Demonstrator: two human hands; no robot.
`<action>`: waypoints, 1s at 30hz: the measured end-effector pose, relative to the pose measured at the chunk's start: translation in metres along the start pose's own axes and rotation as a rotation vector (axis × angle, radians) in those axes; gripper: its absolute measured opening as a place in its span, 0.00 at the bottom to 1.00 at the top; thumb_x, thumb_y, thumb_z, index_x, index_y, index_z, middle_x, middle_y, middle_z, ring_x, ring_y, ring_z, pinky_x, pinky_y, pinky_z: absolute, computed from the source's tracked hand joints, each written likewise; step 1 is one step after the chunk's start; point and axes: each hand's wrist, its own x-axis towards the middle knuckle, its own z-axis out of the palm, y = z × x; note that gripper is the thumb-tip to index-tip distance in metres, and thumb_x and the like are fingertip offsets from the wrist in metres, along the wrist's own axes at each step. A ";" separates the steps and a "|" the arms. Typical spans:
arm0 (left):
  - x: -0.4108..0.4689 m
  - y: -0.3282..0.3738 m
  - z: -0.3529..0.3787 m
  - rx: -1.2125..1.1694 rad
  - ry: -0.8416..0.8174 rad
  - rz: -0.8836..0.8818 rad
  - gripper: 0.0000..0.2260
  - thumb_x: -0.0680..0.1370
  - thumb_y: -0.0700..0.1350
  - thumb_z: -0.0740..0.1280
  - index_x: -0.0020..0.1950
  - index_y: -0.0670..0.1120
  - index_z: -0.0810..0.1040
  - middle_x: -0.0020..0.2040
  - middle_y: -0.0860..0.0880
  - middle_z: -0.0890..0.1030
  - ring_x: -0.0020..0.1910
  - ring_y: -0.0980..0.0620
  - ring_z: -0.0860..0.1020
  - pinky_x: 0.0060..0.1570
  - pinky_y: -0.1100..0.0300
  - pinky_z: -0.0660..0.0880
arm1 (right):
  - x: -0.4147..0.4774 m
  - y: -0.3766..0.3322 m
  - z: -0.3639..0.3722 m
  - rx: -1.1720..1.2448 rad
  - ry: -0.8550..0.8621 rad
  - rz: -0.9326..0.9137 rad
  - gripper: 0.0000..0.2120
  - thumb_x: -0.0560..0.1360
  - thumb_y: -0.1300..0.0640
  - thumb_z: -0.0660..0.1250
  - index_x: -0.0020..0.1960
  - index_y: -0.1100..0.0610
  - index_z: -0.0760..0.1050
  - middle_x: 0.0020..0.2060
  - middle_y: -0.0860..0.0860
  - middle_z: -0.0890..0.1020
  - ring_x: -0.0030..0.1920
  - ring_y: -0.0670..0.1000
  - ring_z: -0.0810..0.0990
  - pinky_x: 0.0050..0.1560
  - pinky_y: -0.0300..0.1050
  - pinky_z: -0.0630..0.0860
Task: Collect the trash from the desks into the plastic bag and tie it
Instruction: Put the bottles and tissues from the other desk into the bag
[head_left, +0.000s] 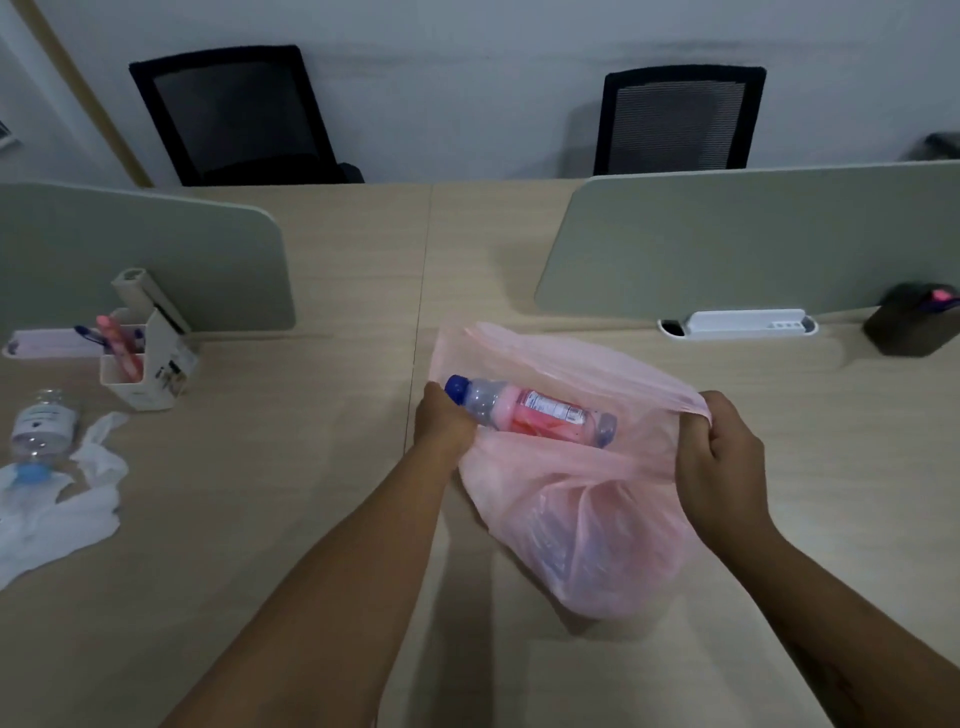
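head view: left hand (441, 423) grips a bottle (530, 410) (blue cap) lying across the pink bag's (587, 530) mouth on the desk (291, 519); right hand (719, 452) pinches the bag's rim.

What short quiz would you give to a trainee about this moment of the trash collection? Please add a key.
1. True or false: the right-hand grip pinches the rim of the pink plastic bag.
2. What does the left-hand grip hold at the bag's mouth? A) a pen B) a blue-capped bottle with a pink label C) a cup
3. Name the two pieces of trash lying on the desk at the left.
Key: 1 true; 2 B; 3 a clear bottle and a crumpled white sheet.
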 end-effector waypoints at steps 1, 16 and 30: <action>-0.001 0.002 -0.003 -0.023 0.049 0.023 0.17 0.74 0.33 0.63 0.62 0.43 0.73 0.59 0.42 0.79 0.49 0.46 0.76 0.47 0.57 0.73 | 0.004 0.002 -0.002 0.005 0.004 0.006 0.10 0.77 0.55 0.52 0.41 0.53 0.70 0.32 0.50 0.76 0.33 0.53 0.74 0.33 0.48 0.70; -0.032 -0.117 -0.162 -0.174 0.607 -0.077 0.13 0.75 0.34 0.58 0.49 0.45 0.79 0.50 0.42 0.82 0.49 0.41 0.79 0.51 0.49 0.78 | 0.004 -0.094 0.128 0.193 -0.416 -0.177 0.10 0.81 0.54 0.51 0.57 0.50 0.70 0.41 0.50 0.80 0.41 0.52 0.79 0.43 0.49 0.75; 0.019 -0.284 -0.354 0.505 0.445 -0.376 0.46 0.72 0.65 0.69 0.80 0.57 0.45 0.81 0.46 0.42 0.78 0.35 0.47 0.71 0.33 0.54 | -0.075 -0.230 0.321 0.217 -0.704 -0.311 0.14 0.83 0.56 0.49 0.57 0.51 0.73 0.41 0.42 0.78 0.43 0.40 0.78 0.41 0.38 0.72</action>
